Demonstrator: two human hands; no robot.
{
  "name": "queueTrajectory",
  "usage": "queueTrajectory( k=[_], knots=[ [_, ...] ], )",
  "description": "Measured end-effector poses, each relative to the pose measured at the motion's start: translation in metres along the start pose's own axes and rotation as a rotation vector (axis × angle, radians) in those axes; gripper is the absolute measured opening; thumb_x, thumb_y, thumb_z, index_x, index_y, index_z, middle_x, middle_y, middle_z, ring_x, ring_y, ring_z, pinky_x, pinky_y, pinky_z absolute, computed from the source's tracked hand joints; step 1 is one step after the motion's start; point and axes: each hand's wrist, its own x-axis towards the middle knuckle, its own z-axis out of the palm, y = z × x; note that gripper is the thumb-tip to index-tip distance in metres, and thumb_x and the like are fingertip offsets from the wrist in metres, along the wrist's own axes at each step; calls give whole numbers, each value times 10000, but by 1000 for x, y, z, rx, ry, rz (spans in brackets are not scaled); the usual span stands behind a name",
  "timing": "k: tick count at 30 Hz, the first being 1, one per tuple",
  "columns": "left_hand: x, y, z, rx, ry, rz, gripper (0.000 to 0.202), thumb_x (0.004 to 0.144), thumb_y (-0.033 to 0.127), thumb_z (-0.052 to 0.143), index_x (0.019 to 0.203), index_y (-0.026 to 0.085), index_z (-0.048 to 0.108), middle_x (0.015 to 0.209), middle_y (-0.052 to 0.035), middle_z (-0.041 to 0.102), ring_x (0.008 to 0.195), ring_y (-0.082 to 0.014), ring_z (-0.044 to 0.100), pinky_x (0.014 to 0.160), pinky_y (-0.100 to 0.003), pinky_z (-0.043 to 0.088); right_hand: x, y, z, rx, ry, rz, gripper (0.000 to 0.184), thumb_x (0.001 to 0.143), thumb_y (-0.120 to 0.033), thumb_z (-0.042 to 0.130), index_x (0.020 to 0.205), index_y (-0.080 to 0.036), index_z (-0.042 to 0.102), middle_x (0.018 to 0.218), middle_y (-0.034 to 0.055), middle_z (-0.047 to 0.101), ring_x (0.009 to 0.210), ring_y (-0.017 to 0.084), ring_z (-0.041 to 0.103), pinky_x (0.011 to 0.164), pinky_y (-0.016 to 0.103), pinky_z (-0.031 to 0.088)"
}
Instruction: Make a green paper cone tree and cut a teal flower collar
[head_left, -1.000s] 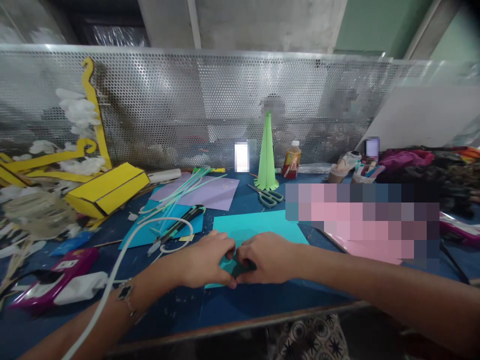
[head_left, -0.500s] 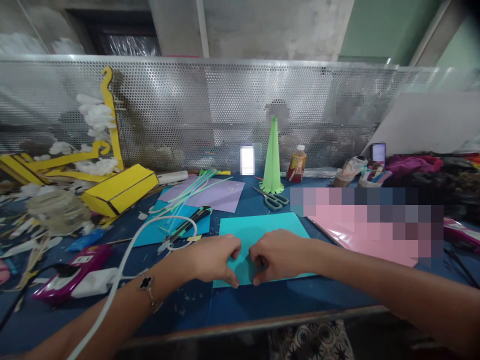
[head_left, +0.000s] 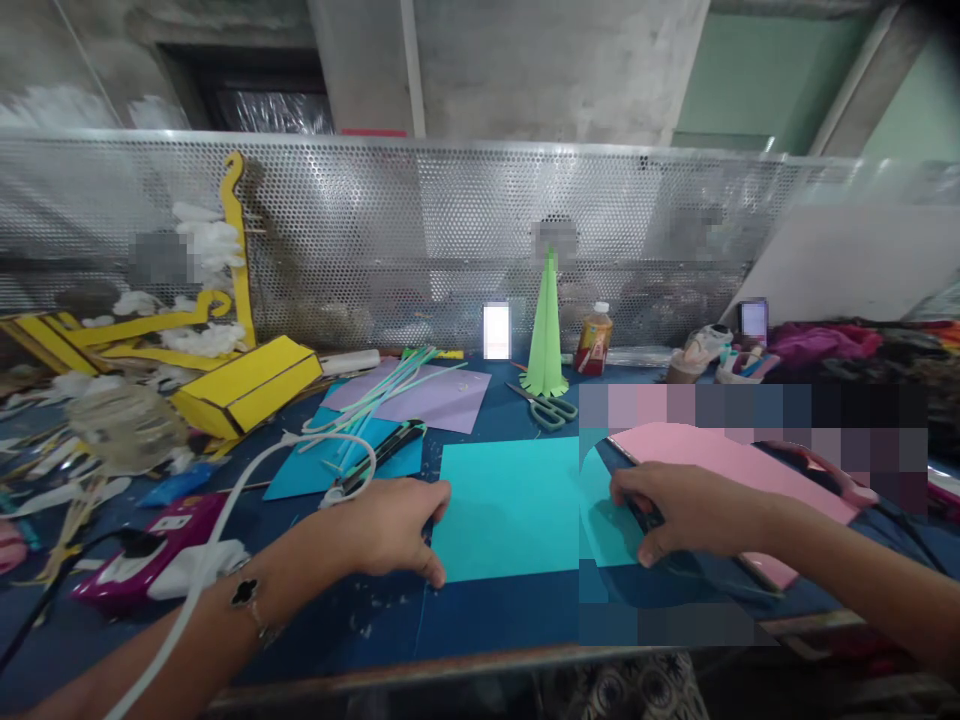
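Observation:
A turquoise sheet of paper (head_left: 517, 510) lies flat on the blue table before me. My left hand (head_left: 397, 525) is at its left edge, thumb and forefinger apart, with the thumb tip by the near left corner. At the right edge, my right hand (head_left: 675, 510) rests with thumb and fingers spread apart and the fingers bent. Neither hand grips anything that I can see. Beyond the sheet, a pair of scissors (head_left: 553, 412) lies beside a green paper cone (head_left: 546, 340). A pink sheet (head_left: 697, 450) lies to the right, partly behind my right hand.
A white cable (head_left: 247, 490) loops over my left forearm near a cutter knife (head_left: 390, 452) and a purple power strip (head_left: 150, 560). Paper strips (head_left: 375, 390) lie on a lilac sheet (head_left: 457, 397). Behind stand a drink bottle (head_left: 595, 340) and a yellow box (head_left: 247, 385). Blurred blocks hide part of the right side.
My hands have moved apart, from over the middle of the turquoise sheet to its left and right edges. More of the sheet shows between them.

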Motion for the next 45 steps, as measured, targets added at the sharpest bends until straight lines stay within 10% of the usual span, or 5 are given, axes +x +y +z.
queueTrajectory(
  k=[11,19,29,39,45],
  knots=[
    [6,-7,-3,78,0,-24,537,611,561,807,957,251,538,916,-41,721,799,-294,662,540,-314,282,-16,43,20,7,149,-257,693,803,-530,798,1448,-372,598,1612,82,451,1436,420,445,1139,595,406],
    [6,-24,4,-62,53,81,591,595,626,802,959,245,535,908,-8,643,800,-250,609,592,-297,307,-13,39,41,-408,502,-667,361,990,-203,535,1325,-219,671,1241,113,746,1113,254,703,947,443,561],
    [0,-25,-2,-209,1,90,647,549,611,863,974,239,547,864,31,562,736,-190,531,585,-276,316,-1,37,44,-465,828,-748,216,975,-136,552,1162,-179,650,1072,98,765,938,216,701,839,385,562],
    [-1,-23,27,-988,564,-87,463,881,704,510,912,243,476,696,43,547,588,-174,558,580,-307,442,-35,10,30,-302,1165,-608,247,831,-40,665,985,-232,651,760,17,678,681,187,627,679,344,526],
    [-7,14,25,-1651,307,-8,542,795,591,734,1139,236,512,1160,-84,706,905,-284,751,818,-437,586,-49,-40,51,-343,1038,-729,164,909,-113,636,979,-248,698,730,20,700,627,186,627,637,369,528]
  ],
)
